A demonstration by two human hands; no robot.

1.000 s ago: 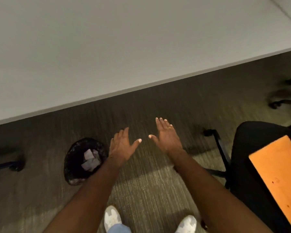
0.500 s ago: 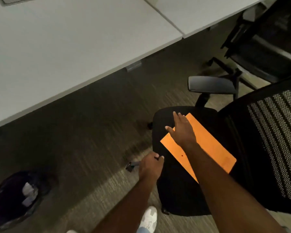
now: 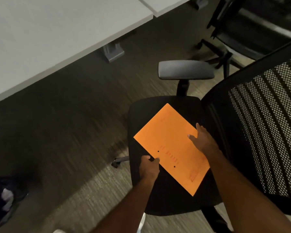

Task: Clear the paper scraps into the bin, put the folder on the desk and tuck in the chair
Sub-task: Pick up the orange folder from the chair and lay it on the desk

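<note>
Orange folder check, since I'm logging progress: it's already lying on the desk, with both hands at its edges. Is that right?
Not quite. The head view shows the orange folder lying on the black office chair's seat, not on the desk. The left hand and right hand are indeed at its edges.

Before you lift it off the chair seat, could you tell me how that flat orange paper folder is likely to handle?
The flat orange paper folder looks thin, so it is probably light and may sag if held by one edge. Both hands, left and right, are at opposite edges, which should keep it flat. It lies flush on the black chair seat, so an edge may need prying up.
</note>
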